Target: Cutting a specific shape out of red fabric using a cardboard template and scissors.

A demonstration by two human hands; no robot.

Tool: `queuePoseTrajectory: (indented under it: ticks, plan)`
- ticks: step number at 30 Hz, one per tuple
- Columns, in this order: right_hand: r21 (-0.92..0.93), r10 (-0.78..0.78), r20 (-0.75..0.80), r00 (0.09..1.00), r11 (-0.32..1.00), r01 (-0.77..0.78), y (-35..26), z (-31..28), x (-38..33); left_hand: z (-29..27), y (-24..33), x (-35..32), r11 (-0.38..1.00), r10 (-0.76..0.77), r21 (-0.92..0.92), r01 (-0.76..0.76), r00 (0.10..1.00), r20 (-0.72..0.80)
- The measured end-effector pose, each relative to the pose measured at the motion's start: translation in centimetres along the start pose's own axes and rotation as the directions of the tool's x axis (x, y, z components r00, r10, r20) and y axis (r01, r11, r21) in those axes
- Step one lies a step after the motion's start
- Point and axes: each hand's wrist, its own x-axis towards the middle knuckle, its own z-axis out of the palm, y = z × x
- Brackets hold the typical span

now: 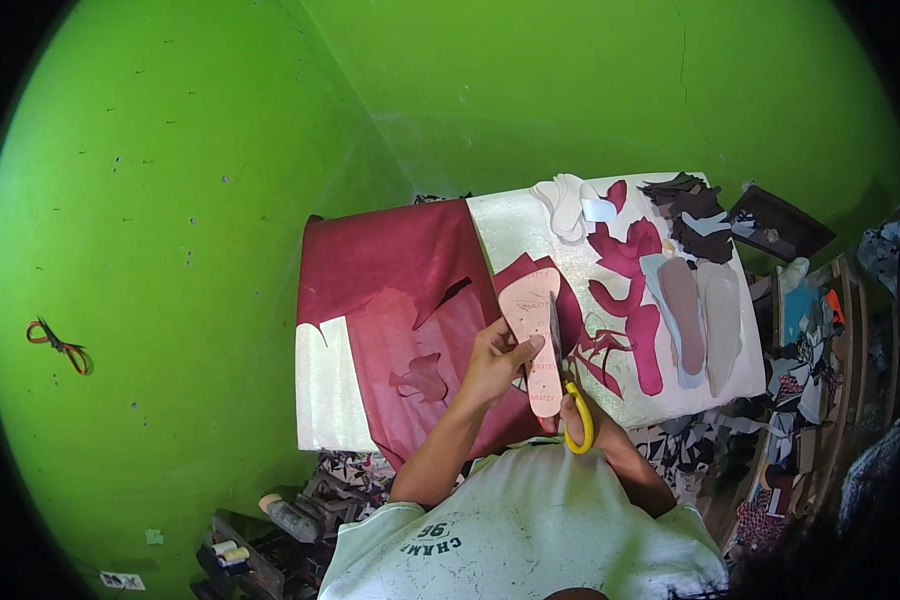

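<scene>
Lying beside scissors (588, 428): maroon scraps (601, 375)

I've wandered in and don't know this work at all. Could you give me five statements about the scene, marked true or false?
1. The left hand holds a flat, peach-coloured, sole-shaped piece. True.
2. The right hand holds blue-handled scissors. False: the handle on these yellow-handled scissors is yellow.
3. A large, dark red sheet of material covers much of the left half of the white work surface. True.
4. The black, loosely heaped flat pieces lie at the near left corner. False: they lie at the far right corner.
5. The smooth painted walls are white. False: they are bright green.
</scene>
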Motion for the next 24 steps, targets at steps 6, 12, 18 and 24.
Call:
queuePoseTrajectory:
  ticks: [6, 12, 18, 24]
  plan:
    - [0.052, 0.025, -0.002, 1.0, 0.998, -0.025, 0.8, 0.2, -0.1, -0.2, 0.1, -0.1, 0.998, -0.055, -0.035, 0.056, 0.998, 0.025]
    - [0.219, 0.006, 0.041, 0.999, 0.976, -0.015, 1.8, -0.6, -1.1, -1.1, 0.6, 0.6, 0.994, 0.038, -0.102, -0.044, 0.998, -0.058]
    - [0.301, 0.277, -0.029, 0.96, 0.919, -0.256, -0.4, -1.4, -4.2, -2.3, 2.0, 0.5, 0.887, 0.298, -0.31, -0.343, 0.937, -0.185]
    - [0.243, -0.047, -0.509, 0.859, 0.95, 0.196, -1.7, -0.1, -2.0, -1.3, 0.2, 0.4, 0.87, 0.367, -0.297, -0.394, 0.919, -0.143]
